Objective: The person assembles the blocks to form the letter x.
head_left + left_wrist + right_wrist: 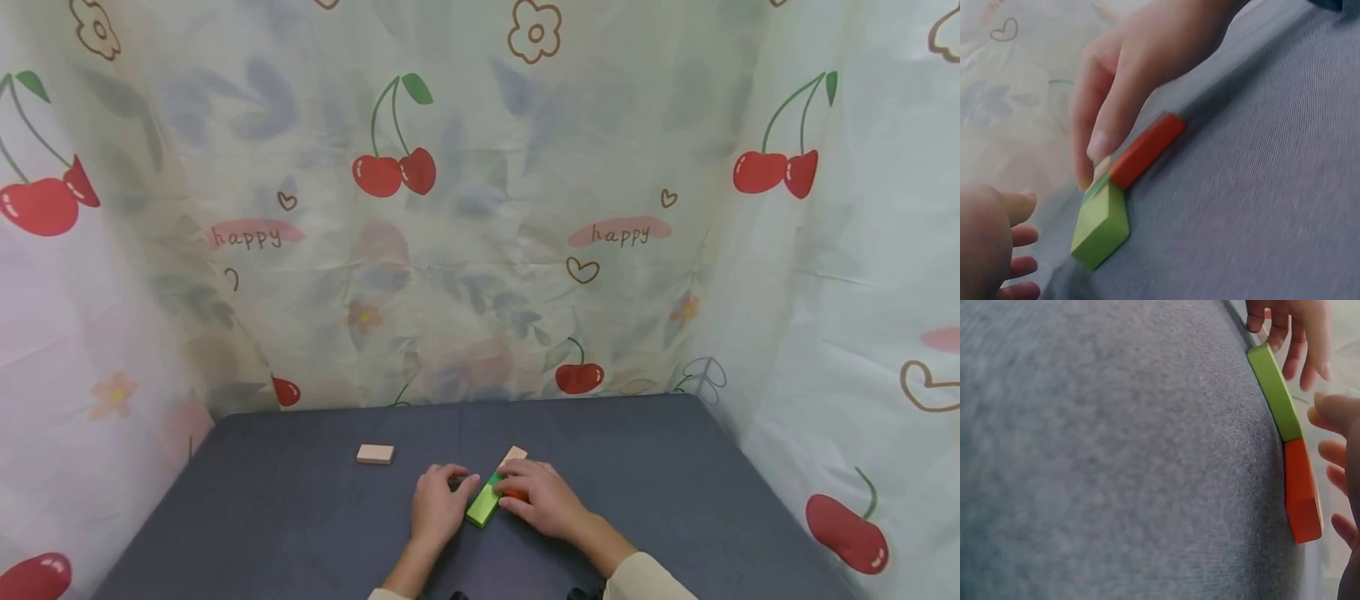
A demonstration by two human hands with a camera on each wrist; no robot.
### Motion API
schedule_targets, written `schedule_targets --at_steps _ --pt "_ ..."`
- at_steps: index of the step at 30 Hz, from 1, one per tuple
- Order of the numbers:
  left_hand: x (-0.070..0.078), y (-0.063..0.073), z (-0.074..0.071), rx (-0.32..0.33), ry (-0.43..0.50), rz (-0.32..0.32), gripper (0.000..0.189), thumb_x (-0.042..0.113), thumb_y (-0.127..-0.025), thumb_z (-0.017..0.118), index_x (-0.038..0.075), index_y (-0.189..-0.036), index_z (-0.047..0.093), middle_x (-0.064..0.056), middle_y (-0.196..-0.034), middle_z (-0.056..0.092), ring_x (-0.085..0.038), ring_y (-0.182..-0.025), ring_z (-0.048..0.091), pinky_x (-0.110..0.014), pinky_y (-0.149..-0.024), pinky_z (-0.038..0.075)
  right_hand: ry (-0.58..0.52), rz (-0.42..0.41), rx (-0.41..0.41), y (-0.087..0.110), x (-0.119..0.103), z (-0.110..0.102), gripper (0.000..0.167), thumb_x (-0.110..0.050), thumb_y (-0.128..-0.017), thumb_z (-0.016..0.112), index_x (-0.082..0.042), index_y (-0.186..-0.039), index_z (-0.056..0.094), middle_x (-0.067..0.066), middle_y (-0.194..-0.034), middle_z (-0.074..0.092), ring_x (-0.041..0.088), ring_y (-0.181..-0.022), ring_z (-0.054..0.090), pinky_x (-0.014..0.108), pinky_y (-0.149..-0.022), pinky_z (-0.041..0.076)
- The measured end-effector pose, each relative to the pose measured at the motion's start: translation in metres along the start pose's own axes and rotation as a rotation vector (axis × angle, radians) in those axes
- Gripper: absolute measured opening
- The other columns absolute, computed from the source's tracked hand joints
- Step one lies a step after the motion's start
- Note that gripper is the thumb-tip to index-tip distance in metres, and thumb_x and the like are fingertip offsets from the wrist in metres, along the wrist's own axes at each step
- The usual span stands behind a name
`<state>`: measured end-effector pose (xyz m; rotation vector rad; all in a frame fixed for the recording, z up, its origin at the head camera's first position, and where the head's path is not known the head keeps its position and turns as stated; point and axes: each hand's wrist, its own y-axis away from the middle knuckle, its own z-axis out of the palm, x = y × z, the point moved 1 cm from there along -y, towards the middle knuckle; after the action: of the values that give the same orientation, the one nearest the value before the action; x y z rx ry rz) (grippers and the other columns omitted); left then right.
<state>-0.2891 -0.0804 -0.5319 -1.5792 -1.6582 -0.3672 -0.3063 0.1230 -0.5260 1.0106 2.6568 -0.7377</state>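
On the dark grey table [285, 517] a green block [483, 502] and an orange block [514, 496] lie end to end, with a tan block [514, 455] just beyond them. My right hand [510, 487] lies over the orange block, its fingers straight and reaching the join of the blocks [1146, 150]. My left hand [457, 483] rests beside the green block [1102, 225] with relaxed fingers [1022, 236] a little apart from it. From the right wrist, the green block [1275, 394] and orange block [1302, 490] form one line.
A second tan block [375, 454] lies alone to the left, farther back on the table. A cherry-print curtain [480, 208] closes off the back and both sides of the table.
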Motion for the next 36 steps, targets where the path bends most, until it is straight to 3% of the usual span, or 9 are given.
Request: schedule_targets --at_steps 9,17,22,30,36 --pt "-0.021 -0.009 -0.013 0.117 -0.066 0.01 0.017 0.029 -0.084 0.077 0.016 -0.095 0.075 -0.005 -0.098 0.063 -0.028 -0.094 0.058 -0.048 -0.08 0.046 -0.031 0.004 -0.094 0.003 0.003 -0.001 0.034 -0.041 -0.095 0.061 -0.022 -0.122 0.071 0.004 -0.137 0.057 0.028 -0.134 0.042 0.06 -0.105 0.027" --pt "-0.046 -0.019 -0.026 0.045 -0.023 0.107 0.018 0.027 -0.086 0.076 0.018 -0.101 0.074 -0.002 -0.106 0.061 -0.026 -0.102 0.056 -0.049 -0.086 0.045 -0.025 0.032 -0.181 0.005 0.005 -0.003 0.036 -0.043 -0.096 0.059 -0.027 -0.127 0.067 -0.002 -0.142 0.052 0.022 -0.137 0.039 0.058 -0.104 0.029" --pt "-0.06 -0.024 -0.036 0.061 -0.018 0.17 0.018 0.023 -0.085 0.077 0.016 -0.101 0.074 -0.004 -0.106 0.061 -0.029 -0.104 0.056 -0.05 -0.089 0.044 -0.032 -0.008 -0.18 0.004 0.005 -0.002 0.035 -0.037 -0.095 0.062 -0.025 -0.127 0.067 0.002 -0.141 0.052 0.025 -0.136 0.04 0.054 -0.104 0.033" --pt "-0.074 -0.034 -0.052 0.105 -0.035 0.163 0.018 0.022 -0.084 0.078 0.015 -0.101 0.075 -0.005 -0.108 0.061 -0.029 -0.105 0.055 -0.051 -0.087 0.044 -0.065 -0.006 -0.201 0.004 0.007 0.0 0.036 -0.035 -0.094 0.065 -0.024 -0.128 0.066 0.001 -0.143 0.051 0.025 -0.137 0.038 0.05 -0.105 0.035" --pt "-0.081 -0.041 -0.063 0.154 -0.059 0.231 0.019 0.019 -0.081 0.081 0.015 -0.099 0.075 -0.005 -0.11 0.061 -0.03 -0.104 0.053 -0.051 -0.086 0.044 -0.069 0.002 -0.209 0.004 0.009 0.001 0.039 -0.036 -0.091 0.068 -0.025 -0.129 0.066 0.0 -0.144 0.049 0.024 -0.138 0.036 0.05 -0.105 0.034"
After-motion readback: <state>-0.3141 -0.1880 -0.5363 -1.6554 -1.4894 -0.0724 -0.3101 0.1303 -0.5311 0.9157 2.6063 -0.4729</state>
